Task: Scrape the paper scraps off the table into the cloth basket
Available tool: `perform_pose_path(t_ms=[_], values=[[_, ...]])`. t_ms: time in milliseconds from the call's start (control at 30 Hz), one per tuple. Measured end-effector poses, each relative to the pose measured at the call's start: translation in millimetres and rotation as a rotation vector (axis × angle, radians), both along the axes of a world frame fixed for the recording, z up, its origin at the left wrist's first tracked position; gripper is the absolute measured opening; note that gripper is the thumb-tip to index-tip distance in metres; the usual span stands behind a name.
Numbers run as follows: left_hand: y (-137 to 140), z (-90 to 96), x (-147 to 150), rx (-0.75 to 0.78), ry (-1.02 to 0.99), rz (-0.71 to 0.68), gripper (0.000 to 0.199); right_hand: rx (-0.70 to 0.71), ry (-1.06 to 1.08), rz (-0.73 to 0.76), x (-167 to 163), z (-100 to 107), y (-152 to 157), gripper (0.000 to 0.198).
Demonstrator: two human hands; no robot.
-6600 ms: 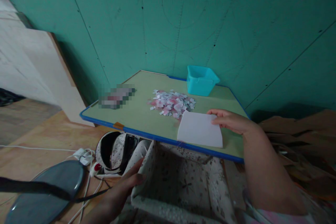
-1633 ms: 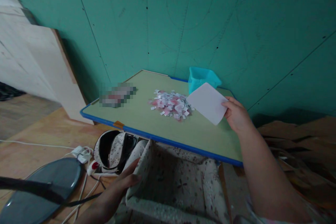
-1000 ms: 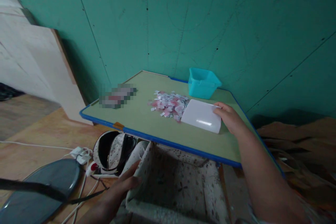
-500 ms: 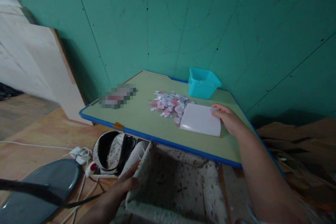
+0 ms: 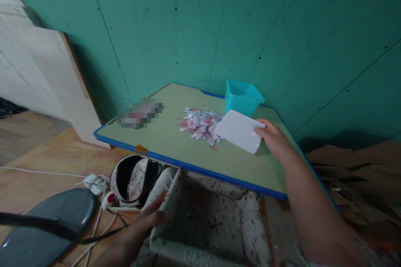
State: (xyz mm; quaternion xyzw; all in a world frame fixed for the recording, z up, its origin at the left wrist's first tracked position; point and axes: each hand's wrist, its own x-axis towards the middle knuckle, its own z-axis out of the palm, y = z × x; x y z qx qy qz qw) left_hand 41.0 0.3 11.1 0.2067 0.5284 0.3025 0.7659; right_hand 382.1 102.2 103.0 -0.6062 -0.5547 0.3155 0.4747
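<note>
My right hand (image 5: 271,135) pinches the right end of a flat, glossy white plastic scraper (image 5: 239,130) above the table. The scraper is tilted, and its left end is at the right side of a heap of small white and pinkish paper pieces (image 5: 202,123). Below the table's front edge, my left hand (image 5: 150,215) grips the left rim of a box-shaped basket lined with patterned cloth (image 5: 216,217). Its fingertips are partly hidden behind the rim. A turquoise plastic bin (image 5: 242,98) stands just behind the scraper.
The green table (image 5: 163,133) has a blue edge and stands against a green wall. A pixelated object (image 5: 140,113) lies at its left. On the floor are a polka-dot bag (image 5: 136,179), a power strip with cables (image 5: 95,184) and a grey stool seat (image 5: 46,225). Cardboard (image 5: 354,162) leans at the right.
My right hand has raised and turned the scraper, so its near edge now slants down to the right. My left hand and the basket stay where they were.
</note>
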Motion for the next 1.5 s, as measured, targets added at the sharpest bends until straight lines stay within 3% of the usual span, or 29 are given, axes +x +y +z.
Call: perform_pose_path(t_ms=[367, 467, 667, 1000, 1200, 1300, 1500], values=[[-3, -3.0, -3, 0.006, 0.114, 0.026, 0.072, -0.025, -0.001, 0.020, -5, 1, -1, 0.023], [-4, -2.5, -3, 0.019, 0.043, 0.018, 0.073, -0.063, -0.029, 0.069, -7, 3, -3, 0.019], [-7, 0.9, -3, 0.049, 0.057, 0.041, 0.060, 0.007, -0.020, 0.023, -7, 2, -1, 0.025], [-5, 16.5, 4, -0.045, -0.086, 0.011, 0.072, -0.028, -0.052, -0.025, -6, 7, -6, 0.016], [1, -2.5, 1, -0.031, -0.010, 0.023, 0.082, -0.112, -0.027, 0.130, -8, 6, -7, 0.019], [2, -10.6, -2, 0.009, -0.016, 0.023, 0.082, -0.107, 0.022, 0.123, -7, 5, -7, 0.018], [-4, 8.6, 1, -0.036, -0.007, 0.025, 0.071, -0.106, 0.050, 0.107, -6, 6, -7, 0.017]])
